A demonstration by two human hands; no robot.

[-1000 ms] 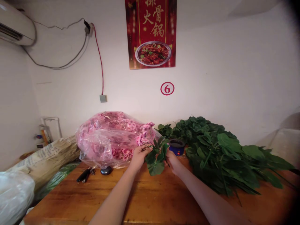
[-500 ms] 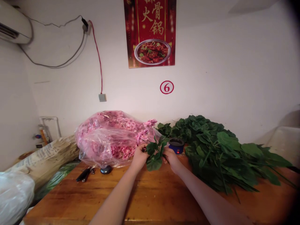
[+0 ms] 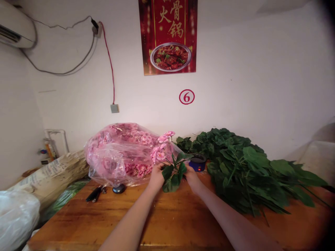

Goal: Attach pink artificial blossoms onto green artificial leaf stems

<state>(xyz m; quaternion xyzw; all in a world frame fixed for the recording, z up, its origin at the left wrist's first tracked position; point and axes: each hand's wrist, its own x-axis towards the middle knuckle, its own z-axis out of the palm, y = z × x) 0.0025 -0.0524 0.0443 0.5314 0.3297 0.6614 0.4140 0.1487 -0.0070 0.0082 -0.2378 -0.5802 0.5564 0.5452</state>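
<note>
Between my two hands stands a sprig of green artificial leaves (image 3: 171, 181), with a thin stem of pink artificial flowers (image 3: 158, 153) rising out of it. My left hand (image 3: 157, 175) is closed at the left side of the sprig, its fingertips partly behind the leaves. On the other side my right hand (image 3: 192, 177) is closed at the base of the leaves, and its fingers are mostly hidden. Right behind the left hand lies a clear plastic bag (image 3: 110, 160) filled with pink flowers. A small blue device (image 3: 197, 164) with a red light sits just beyond the right hand.
A large heap of green leaf stems (image 3: 243, 170) covers the right of the wooden table (image 3: 172, 223). A black-handled tool (image 3: 93, 194) and a dark round object (image 3: 118, 188) lie at the left. Beyond the left edge are paper sacks (image 3: 57, 174) and a white plastic bag (image 3: 17, 219).
The pink blooms by my hands have shifted slightly left, and more of their stem shows above the leaves. My left hand has turned a little, and the leaves have spread toward the right hand.
</note>
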